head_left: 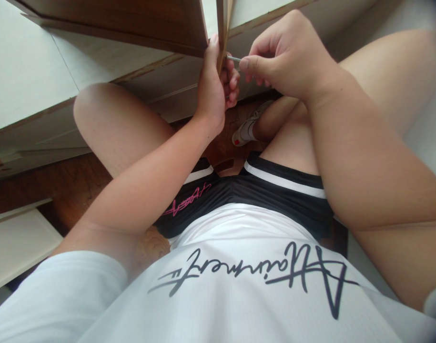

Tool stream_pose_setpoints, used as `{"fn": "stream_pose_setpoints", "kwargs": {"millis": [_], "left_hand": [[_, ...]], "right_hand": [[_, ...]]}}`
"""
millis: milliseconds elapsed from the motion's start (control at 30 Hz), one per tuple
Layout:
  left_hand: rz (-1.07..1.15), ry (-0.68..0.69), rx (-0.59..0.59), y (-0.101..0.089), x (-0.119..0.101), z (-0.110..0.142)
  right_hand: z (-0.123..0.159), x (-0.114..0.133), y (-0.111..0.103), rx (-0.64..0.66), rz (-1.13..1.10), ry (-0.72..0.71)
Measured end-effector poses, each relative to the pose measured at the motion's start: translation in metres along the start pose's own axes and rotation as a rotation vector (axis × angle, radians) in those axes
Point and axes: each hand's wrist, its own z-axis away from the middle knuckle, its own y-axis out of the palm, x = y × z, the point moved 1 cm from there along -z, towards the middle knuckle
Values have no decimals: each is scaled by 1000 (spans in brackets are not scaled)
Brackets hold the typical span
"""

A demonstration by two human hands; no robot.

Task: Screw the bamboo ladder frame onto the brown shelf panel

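Observation:
My left hand [215, 88] is wrapped round the lower end of a narrow wooden strip [222, 28], its thumb pointing up along one side and its fingers curled on the other. Beside it, my right hand [287, 59] pinches a thin metal rod [233, 58] between thumb and forefinger. The rod's far tip meets the side of the wood near my left fingers. Its other end is hidden in my right hand, so I cannot tell what kind of tool it is. A dark brown panel [132, 21] stands tilted just left of the strip.
A pale tabletop [21, 76] with a worn edge lies behind my hands. My bent knees [99, 102] are close on both sides. A white board or drawer [23, 243] is at the lower left, above a brown floor [71, 190]. My shoe [242, 134] rests below my hands.

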Motion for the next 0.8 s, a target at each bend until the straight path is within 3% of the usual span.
{"fn": "stream_pose_setpoints", "kwargs": {"millis": [300,567,800], "left_hand": [[14,6,1,1,-2,3],[-82,35,13,1,-1,2],[14,-16,-10,1,-1,3]], "right_hand": [[-5,-7,6,85,-340,103],[-4,-4,1,91,-286,70],[-1,-4,0,-44,-65,-20]]}}
